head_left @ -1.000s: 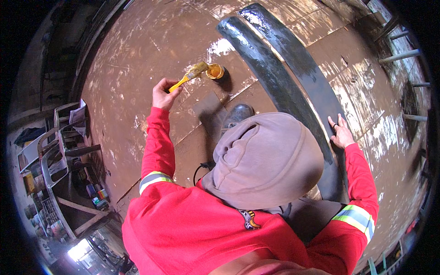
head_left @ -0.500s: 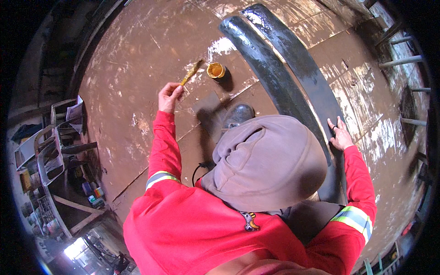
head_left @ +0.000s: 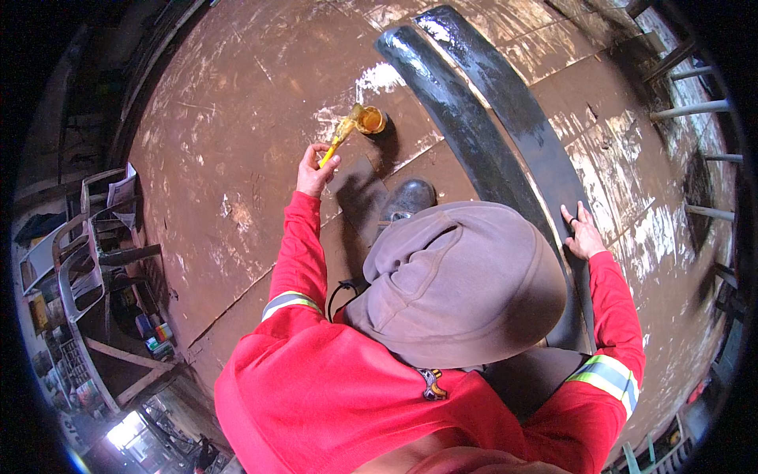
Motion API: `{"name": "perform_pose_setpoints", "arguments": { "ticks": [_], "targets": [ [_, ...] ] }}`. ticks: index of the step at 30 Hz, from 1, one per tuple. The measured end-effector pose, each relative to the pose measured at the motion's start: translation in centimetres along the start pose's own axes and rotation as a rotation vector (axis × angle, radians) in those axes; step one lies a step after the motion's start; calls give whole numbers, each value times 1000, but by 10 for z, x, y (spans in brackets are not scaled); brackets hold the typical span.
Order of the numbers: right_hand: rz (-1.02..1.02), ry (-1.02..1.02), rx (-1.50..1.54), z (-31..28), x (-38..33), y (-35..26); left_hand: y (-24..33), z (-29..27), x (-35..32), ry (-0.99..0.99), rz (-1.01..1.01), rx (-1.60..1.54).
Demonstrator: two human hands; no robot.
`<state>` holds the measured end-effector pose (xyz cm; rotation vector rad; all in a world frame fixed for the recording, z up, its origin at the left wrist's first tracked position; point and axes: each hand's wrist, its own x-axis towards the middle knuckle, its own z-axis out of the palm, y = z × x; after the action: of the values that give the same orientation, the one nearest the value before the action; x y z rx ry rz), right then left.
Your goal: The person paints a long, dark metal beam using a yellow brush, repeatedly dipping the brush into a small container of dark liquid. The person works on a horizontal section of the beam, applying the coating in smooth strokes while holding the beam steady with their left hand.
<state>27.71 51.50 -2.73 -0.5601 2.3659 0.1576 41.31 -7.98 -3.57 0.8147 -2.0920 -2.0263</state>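
My left hand [head_left: 314,171] is closed round the yellow handle of a paintbrush [head_left: 345,130]. The brush's coated bristles point away from me, at the left rim of a small round can [head_left: 371,120] with orange-yellow stuff inside; whether they touch it I cannot tell. On the right, my right hand [head_left: 585,236] rests with fingers spread on a long, curved dark strip [head_left: 527,118]. A second black strip [head_left: 466,130] lies alongside it, with a narrow gap between. Both look wet and glossy at their far ends. The near ends are partly hidden under my hat and arm.
A dark boot [head_left: 410,197] stands on the brown, paint-smeared floor boards [head_left: 229,126] just short of the can. Chair-like frames [head_left: 83,268] and small containers are at the left edge. Several metal legs [head_left: 695,109] stick in from the right.
My left hand has moved right and slightly toward me, bringing the brush from beside the can to its left rim. My right hand stays on the strip, nearly unmoved.
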Motion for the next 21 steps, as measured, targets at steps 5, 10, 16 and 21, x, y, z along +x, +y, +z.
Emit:
{"name": "perform_pose_setpoints", "arguments": {
  "ticks": [5, 10, 16, 21],
  "targets": [
    [0, 1, 4, 1, 2, 0, -8, -5, 4, -59, -23, -121],
    [2, 6, 14, 0, 2, 0, -11, -3, 3, -107, -43, -183],
    [18, 4, 31, 2, -2, 3, 17, 10, -12, -54, -98, -49],
    [15, 17, 41, 5, -1, 2, 17, -5, -11, -99, -79, -111]
  ]
}}
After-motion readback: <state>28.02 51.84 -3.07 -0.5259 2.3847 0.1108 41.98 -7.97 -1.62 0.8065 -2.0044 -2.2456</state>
